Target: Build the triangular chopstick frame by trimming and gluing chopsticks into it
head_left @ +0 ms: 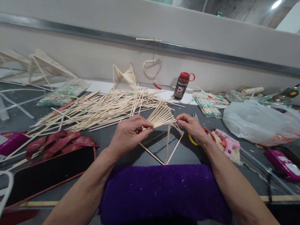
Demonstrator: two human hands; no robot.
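A wooden stick model (162, 115) with a fan of thin sticks and a triangular frame stands on the dark table, behind a folded purple cloth (166, 193). My left hand (130, 133) is closed on the left lower end of the fan, thumb and fingers pinched together. At the fan's right end, my right hand (190, 124) pinches with thumb and forefinger close to the stick tips; what lies between those fingertips is too small to make out. Loose sticks (106, 105) are heaped behind and left of my left hand. Yellow-handled scissors (193, 139) lie beside my right wrist.
A pink glue gun (228, 143), a plastic bag (263, 121) and a purple device (286, 165) lie right. Behind are a red-capped bottle (182, 85) and a finished-looking stick model (125, 76). Left are a phone (54, 172) and a red ribbon (59, 145).
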